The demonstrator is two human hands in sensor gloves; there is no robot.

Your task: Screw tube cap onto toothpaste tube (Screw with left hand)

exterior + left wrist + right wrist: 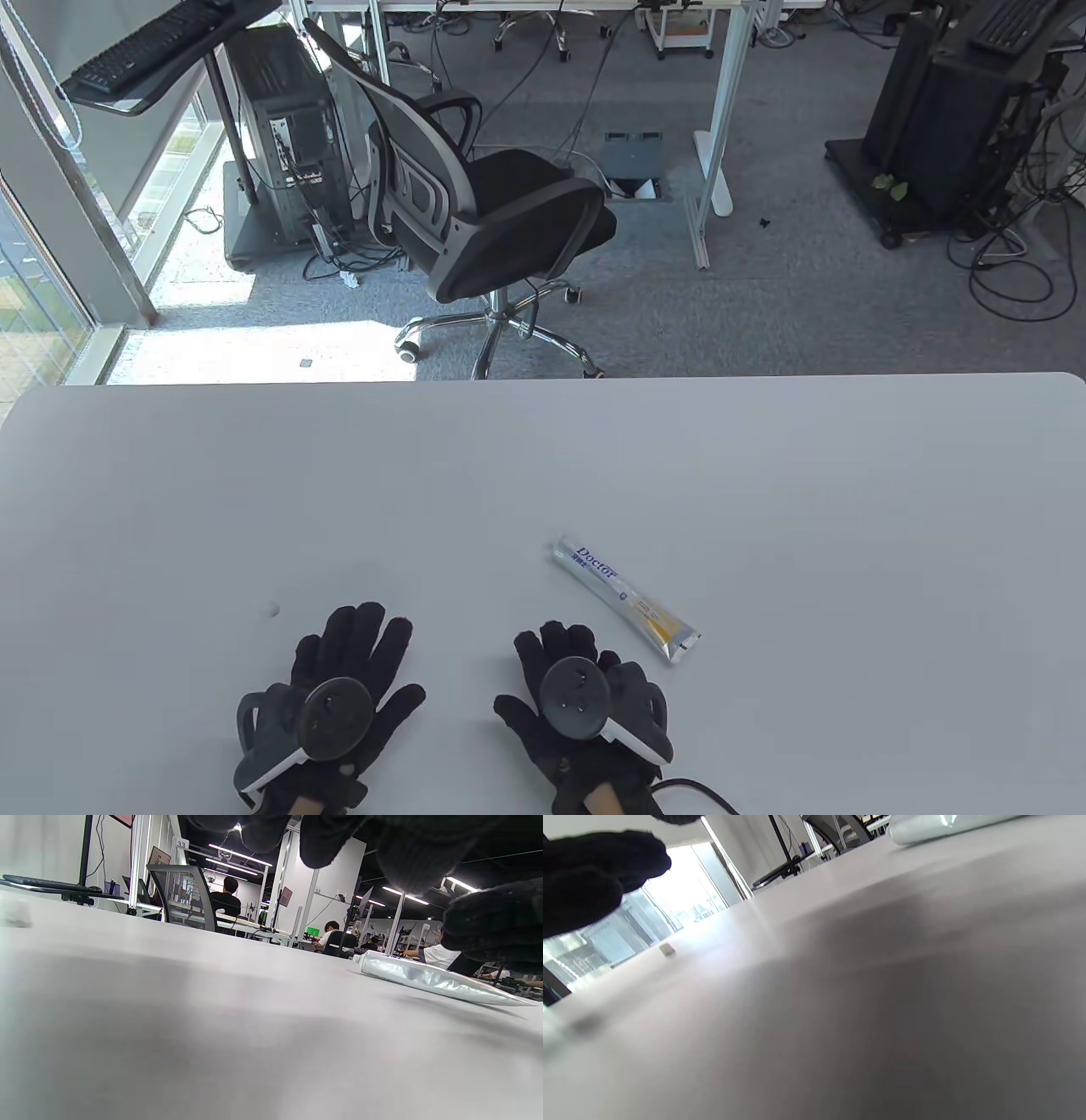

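A white toothpaste tube (624, 594) lies diagonally on the white table (543, 475), with its open neck at the far left and its crimped end at the near right. It also shows in the left wrist view (428, 979) and the right wrist view (937, 825). The small white cap (271, 608) lies apart on the table, just beyond my left hand; the right wrist view shows it too (667, 949). My left hand (352, 658) rests flat with fingers spread, holding nothing. My right hand (573, 662) rests flat near the tube's crimped end, holding nothing.
Both hands are near the table's front edge. Beyond the table's far edge stand a black office chair (492, 212), desk legs and cables on the floor. A blurred pale object (15, 914) sits far left in the left wrist view.
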